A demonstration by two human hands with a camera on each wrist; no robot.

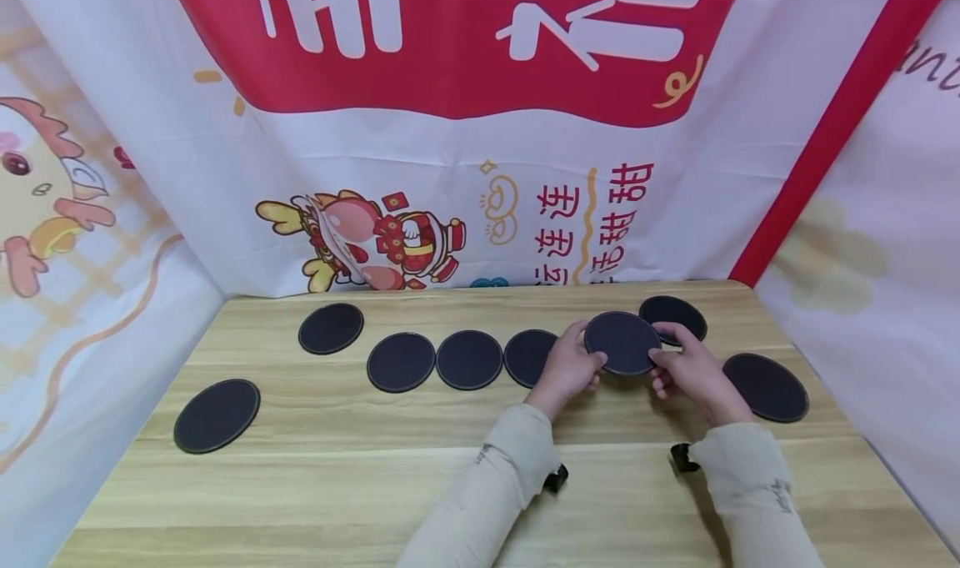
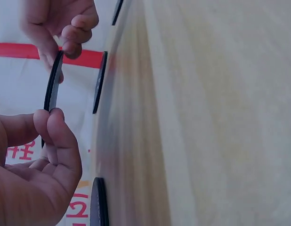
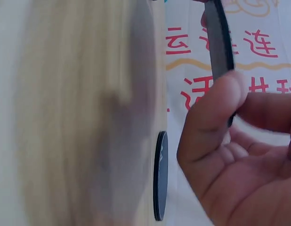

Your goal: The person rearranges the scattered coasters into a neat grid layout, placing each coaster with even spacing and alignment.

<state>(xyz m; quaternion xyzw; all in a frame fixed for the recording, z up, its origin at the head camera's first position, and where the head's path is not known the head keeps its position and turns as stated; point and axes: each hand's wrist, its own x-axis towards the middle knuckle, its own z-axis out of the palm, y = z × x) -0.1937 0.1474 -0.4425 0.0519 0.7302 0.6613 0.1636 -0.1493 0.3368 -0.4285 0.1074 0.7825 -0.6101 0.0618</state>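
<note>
A round black coaster (image 1: 622, 343) is held in both hands above the wooden table. My left hand (image 1: 570, 366) pinches its left edge, thumb on top, and my right hand (image 1: 693, 372) pinches the right edge. In the left wrist view the raised coaster (image 2: 53, 82) shows edge-on between the two hands, apart from the tabletop. Just left of my left hand lies another coaster (image 1: 528, 358), partly covered by that hand. Behind my right hand a coaster (image 1: 673, 318) lies near the back edge, and one more coaster (image 1: 765, 387) lies to its right.
Two coasters, a middle one (image 1: 469, 359) and one further left (image 1: 401, 362), continue the row on the table (image 1: 322, 485). A back-left coaster (image 1: 331, 328) and a front-left coaster (image 1: 217, 415) lie apart. Printed cloth (image 1: 420, 159) hangs behind the table and along both sides.
</note>
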